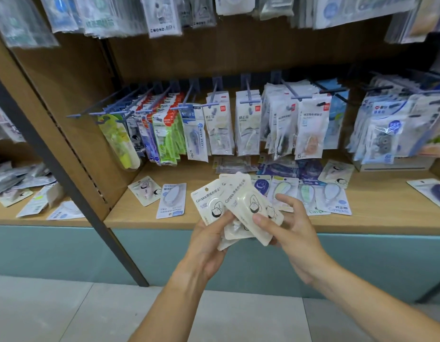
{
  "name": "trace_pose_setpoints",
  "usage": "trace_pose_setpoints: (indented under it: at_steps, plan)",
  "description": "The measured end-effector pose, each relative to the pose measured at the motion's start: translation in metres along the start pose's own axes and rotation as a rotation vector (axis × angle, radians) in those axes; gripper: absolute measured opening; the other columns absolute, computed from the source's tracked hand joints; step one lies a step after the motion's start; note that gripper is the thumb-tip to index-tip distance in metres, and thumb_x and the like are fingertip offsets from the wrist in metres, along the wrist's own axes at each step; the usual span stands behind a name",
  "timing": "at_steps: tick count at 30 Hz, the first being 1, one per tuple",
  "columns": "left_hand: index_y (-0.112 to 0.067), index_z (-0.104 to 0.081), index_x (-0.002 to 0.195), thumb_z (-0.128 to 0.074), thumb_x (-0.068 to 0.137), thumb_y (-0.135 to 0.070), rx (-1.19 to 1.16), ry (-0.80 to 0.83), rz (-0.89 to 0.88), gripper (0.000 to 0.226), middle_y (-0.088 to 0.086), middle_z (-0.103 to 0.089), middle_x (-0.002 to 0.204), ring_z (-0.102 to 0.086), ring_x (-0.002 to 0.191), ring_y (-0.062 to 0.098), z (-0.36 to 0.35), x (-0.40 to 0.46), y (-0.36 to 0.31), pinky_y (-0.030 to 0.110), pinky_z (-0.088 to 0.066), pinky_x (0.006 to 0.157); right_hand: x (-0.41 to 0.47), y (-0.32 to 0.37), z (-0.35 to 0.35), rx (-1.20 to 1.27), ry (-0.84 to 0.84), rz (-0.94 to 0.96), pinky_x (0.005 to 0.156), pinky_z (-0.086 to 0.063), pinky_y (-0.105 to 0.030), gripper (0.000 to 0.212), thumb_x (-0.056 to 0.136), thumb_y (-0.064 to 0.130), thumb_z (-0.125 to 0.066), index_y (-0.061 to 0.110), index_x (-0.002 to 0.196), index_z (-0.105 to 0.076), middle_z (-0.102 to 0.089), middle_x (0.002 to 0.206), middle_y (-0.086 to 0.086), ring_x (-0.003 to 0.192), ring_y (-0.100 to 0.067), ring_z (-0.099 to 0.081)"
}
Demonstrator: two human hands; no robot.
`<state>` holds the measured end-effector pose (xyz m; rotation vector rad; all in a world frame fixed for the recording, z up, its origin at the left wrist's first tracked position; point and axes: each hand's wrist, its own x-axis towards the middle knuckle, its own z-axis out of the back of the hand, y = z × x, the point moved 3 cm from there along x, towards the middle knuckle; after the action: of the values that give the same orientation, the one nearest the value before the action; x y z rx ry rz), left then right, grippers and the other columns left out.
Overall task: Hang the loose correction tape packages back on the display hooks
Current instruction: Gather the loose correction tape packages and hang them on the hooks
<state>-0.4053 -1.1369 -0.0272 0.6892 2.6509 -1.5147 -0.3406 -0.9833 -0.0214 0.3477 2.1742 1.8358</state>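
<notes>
A fanned stack of cream packages (235, 208) was held between both hands in front of the shelf edge. The left hand (209, 245) was curled under the stack, its thumb pressed on the lower card; the right hand (291, 230) pinched the top card, thumb laid across its face, fingers spread behind. The cards were flat, glossy, round-cornered, each with a clear blister. Further back, loose packages (336, 198) lay on the wooden shelf (144, 218), under blue hooks (248, 95) hung with packets
</notes>
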Motion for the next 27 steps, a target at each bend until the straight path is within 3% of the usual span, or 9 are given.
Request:
trace_pose_setpoints:
  at_steps: [3,6,9,11,13,17,21,24,27]
  plan:
    - [-0.012,-0.073,0.122,-0.076,0.08,-0.015,-0.046,0.003,-0.026,0.043,0.015,-0.075,0.126,-0.076,0.104,0.027,-0.013,0.0,0.0,0.04,-0.062,0.084,-0.014,0.005,-0.002,0.11,0.053,-0.035,0.081,-0.058,-0.041,0.048,0.078,0.032,-0.08,0.024,0.123,-0.069,-0.077,0.113,-0.006,0.093,-0.019,-0.072]
    - [-0.01,-0.068,0.132,-0.073,0.084,-0.013,-0.121,0.058,-0.015,0.049,0.015,-0.074,0.128,-0.076,0.109,0.029,-0.032,-0.003,-0.001,0.039,-0.065,0.082,-0.02,0.018,0.007,0.104,-0.089,-0.023,0.069,-0.051,-0.032,0.029,0.086,0.033,-0.077,0.02,0.111,-0.074,-0.079,0.102,-0.003,0.081,-0.012,-0.069]
    - [-0.011,-0.066,0.135,-0.076,0.086,-0.01,-0.11,0.076,0.041,0.05,0.016,-0.073,0.13,-0.075,0.112,0.03,-0.059,-0.015,-0.006,0.038,-0.065,0.081,-0.027,0.048,0.022,0.15,-0.168,-0.097,0.079,-0.052,-0.032,0.029,0.084,0.033,-0.079,0.019,0.11,-0.075,-0.08,0.101,0.002,0.089,-0.01,-0.073]
    - [-0.009,-0.064,0.139,-0.083,0.084,-0.009,-0.059,0.072,0.11,0.058,0.017,-0.072,0.132,-0.073,0.115,0.033,-0.085,-0.034,-0.019,0.041,-0.064,0.083,-0.04,0.079,0.029,0.208,-0.187,-0.176,0.088,-0.053,-0.038,0.037,0.08,0.03,-0.079,0.016,0.115,-0.074,-0.079,0.108,-0.003,0.102,-0.021,-0.075]
    - [-0.007,-0.062,0.14,-0.085,0.081,-0.009,-0.019,0.08,0.178,0.063,0.019,-0.071,0.132,-0.072,0.117,0.035,-0.115,-0.059,-0.047,0.043,-0.063,0.084,-0.061,0.122,0.032,0.271,-0.22,-0.25,0.082,-0.05,-0.04,0.041,0.079,0.027,-0.077,0.014,0.118,-0.073,-0.078,0.111,-0.008,0.103,-0.027,-0.074]
    - [-0.005,-0.064,0.136,-0.087,0.078,-0.007,0.069,0.111,0.253,0.062,0.019,-0.073,0.129,-0.072,0.117,0.037,-0.187,-0.123,-0.132,0.043,-0.063,0.087,-0.112,0.234,0.034,0.344,-0.28,-0.34,0.076,-0.047,-0.042,0.045,0.079,0.02,-0.075,0.01,0.122,-0.07,-0.077,0.111,-0.015,0.096,-0.032,-0.07]
    - [-0.007,-0.068,0.129,-0.086,0.081,-0.007,0.197,0.12,0.243,0.052,0.018,-0.075,0.123,-0.073,0.114,0.038,-0.269,-0.189,-0.243,0.05,-0.061,0.093,-0.158,0.383,0.018,0.335,-0.32,-0.309,0.089,-0.049,-0.053,0.042,0.075,0.012,-0.083,0.012,0.117,-0.073,-0.078,0.107,-0.016,0.094,-0.036,-0.073]
    - [-0.008,-0.067,0.13,-0.083,0.078,-0.012,0.271,0.109,0.186,0.054,0.016,-0.077,0.121,-0.074,0.113,0.036,-0.338,-0.227,-0.338,0.054,-0.057,0.102,-0.182,0.503,0.006,0.324,-0.339,-0.254,0.082,-0.058,-0.044,0.033,0.086,0.008,-0.072,0.012,0.119,-0.07,-0.079,0.107,-0.009,0.092,-0.024,-0.077]
    - [-0.009,-0.069,0.127,-0.086,0.076,-0.017,0.318,0.148,0.104,0.055,0.016,-0.077,0.119,-0.075,0.11,0.036,-0.407,-0.255,-0.437,0.049,-0.059,0.094,-0.195,0.621,-0.006,0.244,-0.362,-0.17,0.068,-0.058,-0.034,0.046,0.077,0.022,-0.077,0.015,0.122,-0.069,-0.079,0.108,-0.005,0.095,-0.022,-0.076]
